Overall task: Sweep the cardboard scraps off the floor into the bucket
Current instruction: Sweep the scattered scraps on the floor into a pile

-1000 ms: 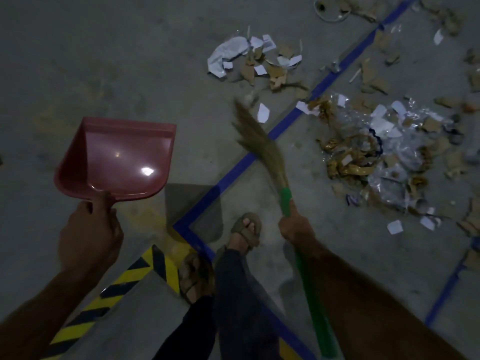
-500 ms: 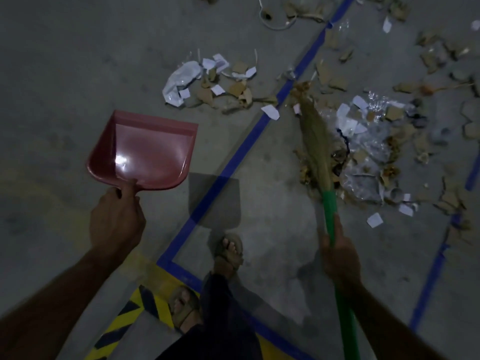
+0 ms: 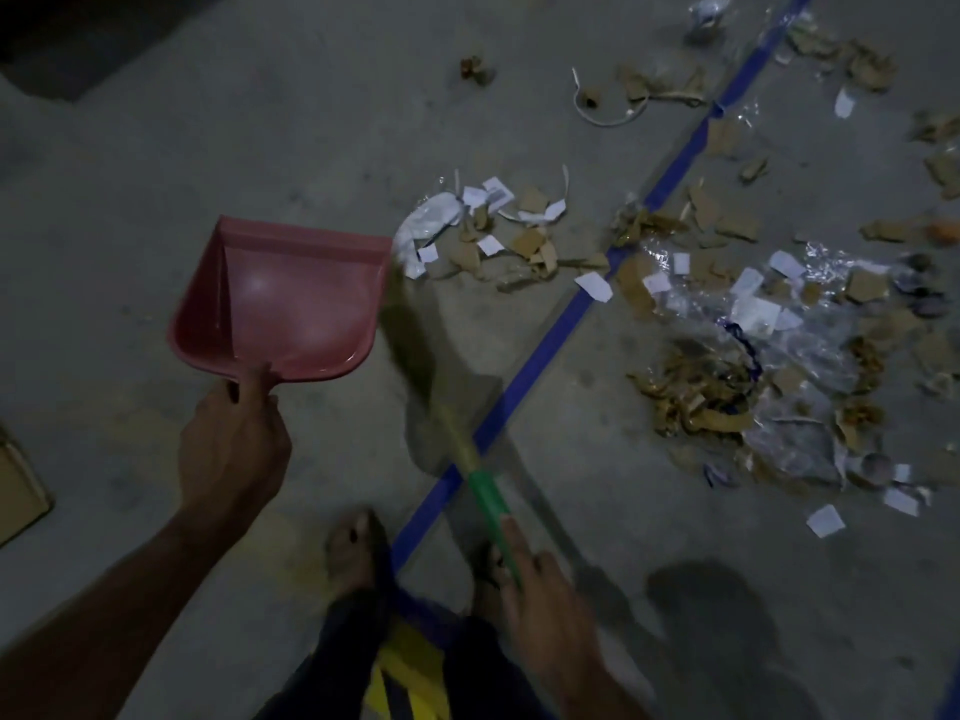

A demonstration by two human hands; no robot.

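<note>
Your left hand [image 3: 234,449] grips the empty dustpan [image 3: 283,304], held ready above the floor; your right hand [image 3: 545,589] grasps the broom [image 3: 485,493], bristles blurred. Cardboard scraps [image 3: 524,246] lie at two o'clock.

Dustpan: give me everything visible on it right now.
The dustpan is pink-red, glossy plastic by its look, with raised side and back walls and a flat open lip facing away from the person. It looks empty, with light glare inside. The left hand grips its short handle, thumb on top. Whether it is clear of the floor cannot be told. Its right front corner sits beside the nearer scrap pile.
</note>
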